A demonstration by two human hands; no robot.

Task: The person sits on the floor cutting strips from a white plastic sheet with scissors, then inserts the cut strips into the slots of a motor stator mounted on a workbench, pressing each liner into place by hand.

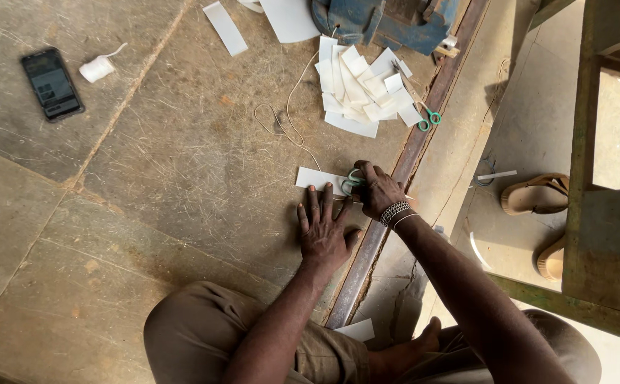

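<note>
Rough, cracked concrete floor (146, 178): our left hand (324, 231) lies flat, fingers spread, pinning a white paper strip (318, 178); our right hand (379, 190) grips green-handled scissors (353, 182).

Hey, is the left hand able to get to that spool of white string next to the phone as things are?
Probably yes, with a stretch. The left hand lies flat on the white strip, and bare floor lies between it and the spool beside the phone. It would have to let go of the strip.

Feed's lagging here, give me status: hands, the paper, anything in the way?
Left hand flat, pinning white paper strip. Right hand gripping green-handled scissors at the strip. String trails close by.
</note>
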